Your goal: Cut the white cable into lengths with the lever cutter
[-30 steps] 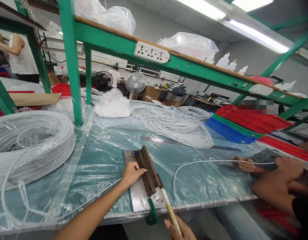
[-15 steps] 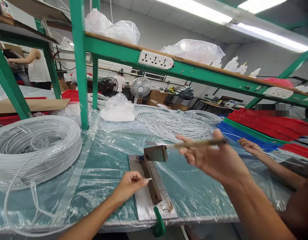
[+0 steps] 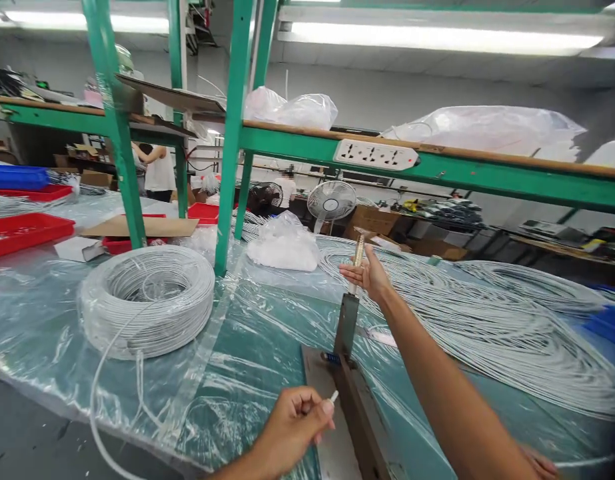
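Observation:
My left hand (image 3: 293, 427) is closed in a pinch on the end of a white cable (image 3: 333, 397), right beside the brown base of a lever cutter (image 3: 360, 420) fixed to a metal plate (image 3: 322, 373). My right hand (image 3: 368, 273) reaches forward and holds the cutter's wooden handle (image 3: 358, 250), with the blade arm (image 3: 346, 323) raised almost upright. A big coil of white cable (image 3: 150, 297) lies to the left on the plastic-covered green table (image 3: 247, 333).
Loose white cable loops (image 3: 487, 320) spread across the right of the table. A white plastic bag (image 3: 283, 247) sits behind, near a green rack post (image 3: 230, 147). Red trays (image 3: 22, 230) lie far left. A person in white (image 3: 157, 170) stands far back beside fans (image 3: 331, 200).
My right hand has lifted the cutter handle from down at the table edge to nearly upright. The view has swung left. My left hand still pinches the cable end.

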`<state>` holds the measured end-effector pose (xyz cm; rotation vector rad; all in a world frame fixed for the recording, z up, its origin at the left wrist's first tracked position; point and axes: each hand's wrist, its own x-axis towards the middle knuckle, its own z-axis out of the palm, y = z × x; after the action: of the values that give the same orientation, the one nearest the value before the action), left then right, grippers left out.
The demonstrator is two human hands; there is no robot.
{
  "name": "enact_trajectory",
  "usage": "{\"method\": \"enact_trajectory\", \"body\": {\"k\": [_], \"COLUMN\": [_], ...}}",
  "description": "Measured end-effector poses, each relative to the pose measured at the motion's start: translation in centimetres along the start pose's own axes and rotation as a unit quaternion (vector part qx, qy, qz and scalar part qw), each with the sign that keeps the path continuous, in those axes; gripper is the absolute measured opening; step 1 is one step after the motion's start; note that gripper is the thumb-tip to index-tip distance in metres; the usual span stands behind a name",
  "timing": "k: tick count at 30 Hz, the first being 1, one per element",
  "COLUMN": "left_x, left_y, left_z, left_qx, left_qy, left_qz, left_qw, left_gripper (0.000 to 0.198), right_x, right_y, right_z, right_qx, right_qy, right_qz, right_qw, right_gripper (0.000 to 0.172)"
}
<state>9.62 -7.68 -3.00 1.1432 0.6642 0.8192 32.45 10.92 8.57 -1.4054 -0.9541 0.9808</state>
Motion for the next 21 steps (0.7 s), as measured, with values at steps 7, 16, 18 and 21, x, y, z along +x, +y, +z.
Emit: {"method": "enact_trajectory", "body": {"k": [7,16,18,21], "left_x": [-1.1,-1.5,-1.5,-1.7], "left_y": [2.9,7.9,8.4,8.8], "left_z": [-0.4,1.7,3.2,4.7], "left_qx": [-0.057,-0.2,-0.223,-0.185], "left_qy": [0.053,0.104,0.083,0.055], "left_qz": [0.024,0.171,0.182,0.185], "left_qw": [0.997,0.959,0.954,0.964], "left_gripper": [0.061,0.046,0.044,0.041], "right_x": [-2.6,-23.6,-26.2,-27.9], "right_y": [2.1,9.7,11.4,12.8], "right_z": [1.6,3.6,4.9,6.0], "right_qx": [-0.056,-0.158,-0.112,0.0], "right_qy": [0.038,-0.455,-0.477,-0.46], "right_qz": [-0.103,0.003,0.017,0.003], "right_qw": [0.992,0.876,0.872,0.888], "right_gripper": [0.058,0.045,0.044,0.053]}}
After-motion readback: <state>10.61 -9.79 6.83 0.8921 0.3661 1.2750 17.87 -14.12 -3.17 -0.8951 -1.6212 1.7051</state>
